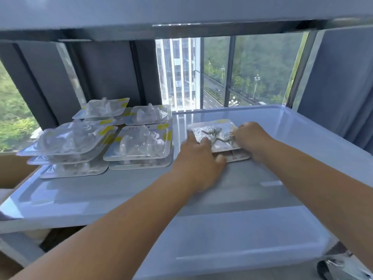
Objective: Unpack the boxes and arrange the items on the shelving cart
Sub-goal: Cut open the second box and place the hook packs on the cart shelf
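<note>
A small stack of blister packs with metal hooks point(217, 136) lies on the cart's pale grey shelf point(232, 199), right of centre. My left hand point(198, 160) grips the stack's near-left corner, fingers laid over the top pack and thumb at the front edge. My right hand point(251, 139) holds its right edge with curled fingers. Left of them stand several stacks of clear blister packs with yellow labels point(139, 146), in two rows.
The shelf above point(181, 15) hangs low over the work area. A raised rim point(323, 126) borders the shelf at the right. A caster wheel point(333, 267) shows at the bottom right, a cardboard box point(12, 170) at the left. Windows and grey curtains stand behind.
</note>
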Available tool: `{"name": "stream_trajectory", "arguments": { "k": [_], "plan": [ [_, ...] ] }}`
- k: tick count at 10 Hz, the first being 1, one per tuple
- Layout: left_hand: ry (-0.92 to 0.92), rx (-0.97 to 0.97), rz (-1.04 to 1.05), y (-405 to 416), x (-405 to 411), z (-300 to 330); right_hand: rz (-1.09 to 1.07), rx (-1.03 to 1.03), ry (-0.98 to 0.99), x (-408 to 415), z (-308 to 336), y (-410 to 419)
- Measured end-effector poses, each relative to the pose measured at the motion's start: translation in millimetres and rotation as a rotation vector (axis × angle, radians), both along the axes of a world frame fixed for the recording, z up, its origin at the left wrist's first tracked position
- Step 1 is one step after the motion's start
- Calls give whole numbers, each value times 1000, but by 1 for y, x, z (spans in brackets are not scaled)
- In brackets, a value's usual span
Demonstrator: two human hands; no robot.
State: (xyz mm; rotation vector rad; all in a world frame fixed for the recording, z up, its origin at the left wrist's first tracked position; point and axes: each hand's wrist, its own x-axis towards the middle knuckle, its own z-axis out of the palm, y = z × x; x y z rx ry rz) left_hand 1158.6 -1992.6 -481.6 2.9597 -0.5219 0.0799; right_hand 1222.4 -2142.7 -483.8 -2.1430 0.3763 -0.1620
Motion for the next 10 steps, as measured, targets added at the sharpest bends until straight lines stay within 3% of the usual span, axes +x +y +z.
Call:
{"name": "stream_trajectory", "arguments": {
  "k": [1, 2, 3, 6, 8, 10],
  "plan": [
    [-174, -13, 101, -6, 15, -5, 13, 69, 5, 15, 4, 2],
    [-294, 87, 43, -11, 23, -6, 4, 150, 3, 36, 5, 9],
    [-296, 110, -2, -15, 32, -7, -34, 201, -14, 53, 3, 22],
    [-24, -54, 199, -21, 77, -13, -61, 37, -25, 101, 7, 51],
    [-7, -241, 168, -19, 88, -24, -74, 64, -60, 117, 5, 48],
    [28, -261, 190, -19, 95, -24, -76, 88, -132, 119, 3, 46]
  ]
}}
